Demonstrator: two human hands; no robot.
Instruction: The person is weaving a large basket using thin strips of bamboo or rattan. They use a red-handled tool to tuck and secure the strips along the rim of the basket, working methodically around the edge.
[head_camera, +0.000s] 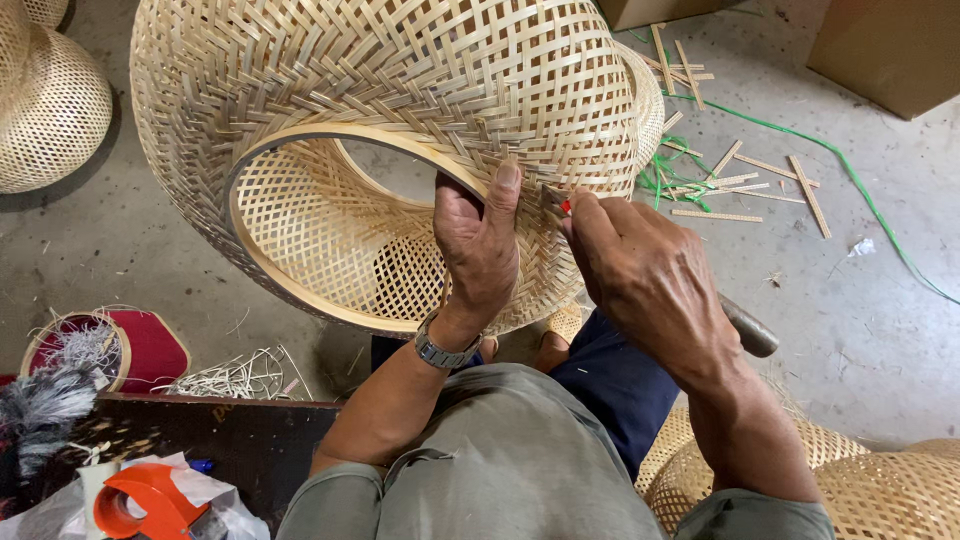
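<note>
Head view: left hand (478, 245) grips woven basket (390, 130) rim; right hand (645, 275) pinches red tool (566, 206)

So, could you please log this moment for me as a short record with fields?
Setting: concrete floor, seen from above
Main item: large woven bamboo basket, its hoop rim facing the camera
Left hand: grips the rim, thumb on the weave
Right hand: pinches a small red tool against the weave
Nearby: bamboo strip offcuts, green cord, orange tape dispenser
</note>
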